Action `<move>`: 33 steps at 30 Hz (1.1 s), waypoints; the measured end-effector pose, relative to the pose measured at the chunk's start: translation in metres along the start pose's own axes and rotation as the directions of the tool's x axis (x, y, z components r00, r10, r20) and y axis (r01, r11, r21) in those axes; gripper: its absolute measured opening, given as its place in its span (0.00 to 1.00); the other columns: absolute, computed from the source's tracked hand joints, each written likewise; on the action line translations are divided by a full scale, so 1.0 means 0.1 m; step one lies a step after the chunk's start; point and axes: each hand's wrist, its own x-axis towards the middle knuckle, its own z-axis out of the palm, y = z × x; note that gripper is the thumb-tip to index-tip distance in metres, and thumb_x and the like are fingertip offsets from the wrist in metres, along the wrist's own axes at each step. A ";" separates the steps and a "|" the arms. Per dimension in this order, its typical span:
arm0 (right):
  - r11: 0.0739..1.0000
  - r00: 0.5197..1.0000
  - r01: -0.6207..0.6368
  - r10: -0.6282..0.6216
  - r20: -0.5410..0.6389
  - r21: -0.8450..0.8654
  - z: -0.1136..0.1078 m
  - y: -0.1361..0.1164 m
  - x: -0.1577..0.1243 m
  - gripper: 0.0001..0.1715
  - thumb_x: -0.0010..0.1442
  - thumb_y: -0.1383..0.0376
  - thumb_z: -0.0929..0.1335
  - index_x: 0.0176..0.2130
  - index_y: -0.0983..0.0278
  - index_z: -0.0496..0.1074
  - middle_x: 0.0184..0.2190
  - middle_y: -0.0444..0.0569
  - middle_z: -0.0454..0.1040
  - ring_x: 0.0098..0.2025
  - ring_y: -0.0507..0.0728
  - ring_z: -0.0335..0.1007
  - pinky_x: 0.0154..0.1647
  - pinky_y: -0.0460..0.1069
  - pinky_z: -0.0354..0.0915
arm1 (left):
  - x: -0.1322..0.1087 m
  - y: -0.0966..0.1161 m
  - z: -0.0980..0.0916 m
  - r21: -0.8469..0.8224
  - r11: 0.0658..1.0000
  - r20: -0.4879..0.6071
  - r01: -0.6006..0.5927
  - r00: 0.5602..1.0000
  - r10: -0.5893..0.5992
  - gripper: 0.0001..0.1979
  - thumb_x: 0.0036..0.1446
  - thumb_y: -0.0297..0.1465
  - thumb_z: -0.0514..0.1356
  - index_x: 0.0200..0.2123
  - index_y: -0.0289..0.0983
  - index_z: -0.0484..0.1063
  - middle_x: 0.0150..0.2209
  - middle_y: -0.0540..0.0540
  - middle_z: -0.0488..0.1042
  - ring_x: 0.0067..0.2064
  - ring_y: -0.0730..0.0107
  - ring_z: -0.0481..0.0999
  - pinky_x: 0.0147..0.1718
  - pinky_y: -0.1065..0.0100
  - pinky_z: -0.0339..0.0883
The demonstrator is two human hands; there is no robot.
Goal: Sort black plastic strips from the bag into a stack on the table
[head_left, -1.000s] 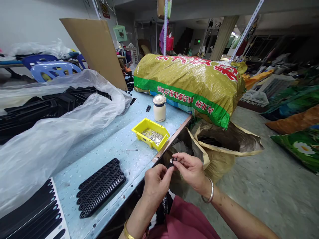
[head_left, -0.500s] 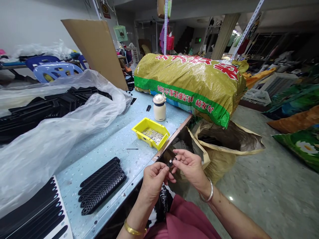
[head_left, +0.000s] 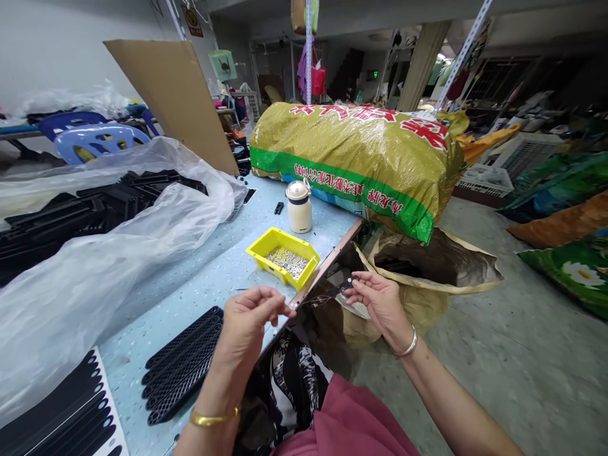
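The big sack [head_left: 351, 158] lies beyond the yellow tray [head_left: 272, 268], which stands on the table [head_left: 223, 272] close to its edge. An open paper bag [head_left: 427, 266] sits on the floor to the right of the tray, and a row of black grilles [head_left: 183, 364] lies on the table nearer than it.

The left hand [head_left: 247, 323] is raised just this side of the tray, over the table edge. Its grip is pinched shut, thumb against forefinger. Whether it holds anything tiny cannot be told.

The right hand [head_left: 380, 304] is right of the tray, off the table and in front of the paper bag. Its grip is narrowed to the fingertips on a small black part [head_left: 346, 286].

This looks like fine two-handed fitting work. It would go best with the part pinched lightly at its edges, its face turned toward the eyes, and both wrists kept low and near the table edge so anything dropped lands on the table or in the lap.
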 end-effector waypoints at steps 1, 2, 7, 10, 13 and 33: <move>1.000 1.000 -0.010 0.010 -0.011 0.014 -0.05 -0.01 0.03 0.21 0.42 0.61 0.80 0.35 0.67 0.76 0.25 0.46 0.76 0.27 0.56 0.77 0.22 0.47 0.75 | 0.08 0.09 -0.02 0.030 0.999 -0.007 -0.044 0.999 0.044 0.09 0.41 0.32 0.70 0.22 0.34 0.75 0.16 0.48 0.74 0.20 0.69 0.75 0.18 0.74 0.58; 1.000 1.000 -0.014 0.015 -0.021 0.024 -0.09 -0.02 0.06 0.21 0.42 0.62 0.80 0.35 0.67 0.76 0.26 0.46 0.76 0.27 0.56 0.77 0.22 0.47 0.75 | 0.16 0.16 -0.02 0.061 0.995 -0.012 -0.078 0.997 0.079 0.09 0.40 0.31 0.71 0.21 0.34 0.75 0.15 0.49 0.73 0.19 0.70 0.74 0.18 0.74 0.58; 0.999 0.998 -0.002 0.005 -0.063 0.043 -0.24 -0.06 0.13 0.21 0.41 0.63 0.80 0.34 0.68 0.76 0.26 0.46 0.75 0.26 0.57 0.77 0.21 0.47 0.75 | 0.60 0.35 0.07 0.257 0.953 -0.038 -0.163 0.983 0.178 0.07 0.39 0.31 0.68 0.22 0.33 0.75 0.18 0.45 0.76 0.21 0.68 0.76 0.17 0.74 0.58; 0.999 0.996 -0.017 0.021 -0.084 0.047 -0.29 -0.08 0.13 0.21 0.40 0.63 0.81 0.34 0.68 0.76 0.26 0.47 0.76 0.26 0.57 0.77 0.21 0.48 0.74 | 0.86 0.34 0.11 0.478 0.864 -0.051 -0.158 0.977 0.207 0.06 0.43 0.31 0.62 0.24 0.33 0.76 0.18 0.46 0.76 0.21 0.66 0.76 0.18 0.72 0.61; 0.997 0.994 -0.042 0.049 -0.100 0.063 -0.32 -0.10 0.11 0.22 0.39 0.63 0.81 0.33 0.69 0.76 0.26 0.48 0.76 0.26 0.57 0.77 0.20 0.47 0.74 | 1.07 0.30 0.11 0.756 0.627 0.016 -0.188 0.963 0.269 0.09 0.45 0.27 0.58 0.26 0.34 0.78 0.19 0.49 0.76 0.22 0.67 0.76 0.23 0.70 0.65; 0.997 0.996 -0.017 0.024 -0.083 0.081 -0.39 -0.22 0.10 0.19 0.42 0.64 0.80 0.34 0.68 0.77 0.26 0.47 0.76 0.26 0.57 0.77 0.22 0.48 0.74 | 0.52 -0.07 0.48 0.453 0.864 0.302 -0.220 0.950 0.083 0.15 0.51 0.35 0.59 0.38 0.34 0.80 0.38 0.40 0.82 0.40 0.59 0.80 0.40 0.63 0.71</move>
